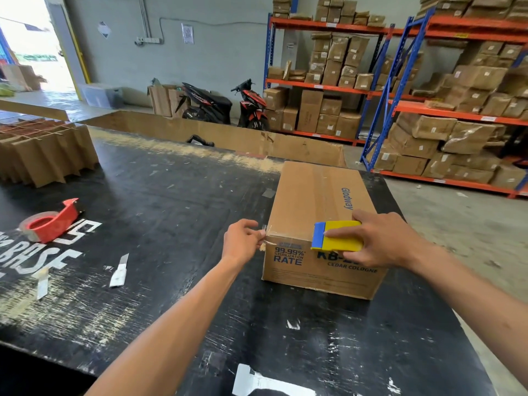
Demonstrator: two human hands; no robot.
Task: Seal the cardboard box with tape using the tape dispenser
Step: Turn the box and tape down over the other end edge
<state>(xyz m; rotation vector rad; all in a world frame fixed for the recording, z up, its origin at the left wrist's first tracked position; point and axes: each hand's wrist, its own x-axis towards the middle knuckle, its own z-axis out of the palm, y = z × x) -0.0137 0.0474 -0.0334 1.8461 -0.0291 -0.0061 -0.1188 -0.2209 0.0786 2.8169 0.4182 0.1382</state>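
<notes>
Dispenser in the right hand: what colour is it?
Yellow dispenser with a blue front edge, in the head view.

A scuffed black worktable (177, 212) carries a closed brown cardboard box (314, 201), a red tape dispenser (54, 222) at left, a small white utility knife (119, 271), and a stack of folded brown cardboard dividers (48, 150).

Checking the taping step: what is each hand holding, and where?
The right hand grips the yellow tape dispenser over its top and back. The left hand pinches the tape end at the cardboard box corner.
</notes>
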